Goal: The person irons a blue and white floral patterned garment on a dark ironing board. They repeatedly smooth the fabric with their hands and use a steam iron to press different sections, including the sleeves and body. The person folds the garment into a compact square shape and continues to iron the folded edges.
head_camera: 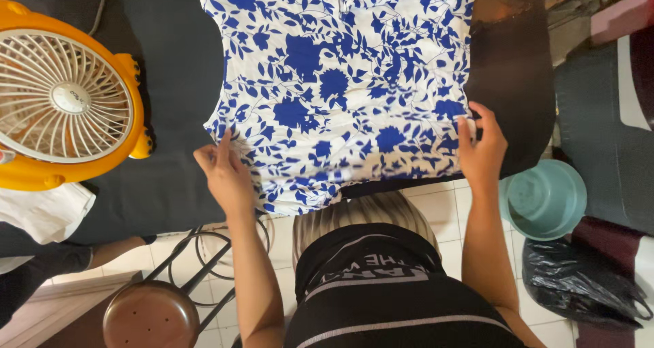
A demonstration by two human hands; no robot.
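Note:
A white garment with a blue flower and leaf print point(340, 82) lies spread flat on a dark padded board point(170, 102). My left hand point(223, 171) presses on the garment's near left corner, fingers resting on the cloth. At the near right edge my right hand point(482, 147) pinches the hem between thumb and fingers. Both hands hold the cloth flat at its lower edge, which hangs slightly over the board's near side.
An orange fan with a white grille point(65, 96) stands on the board at the left, above a white cloth point(48, 212). A teal plastic basin point(545, 198) and black plastic bag point(579, 283) sit on the tiled floor at right. A brown round stool point(150, 314) stands bottom left.

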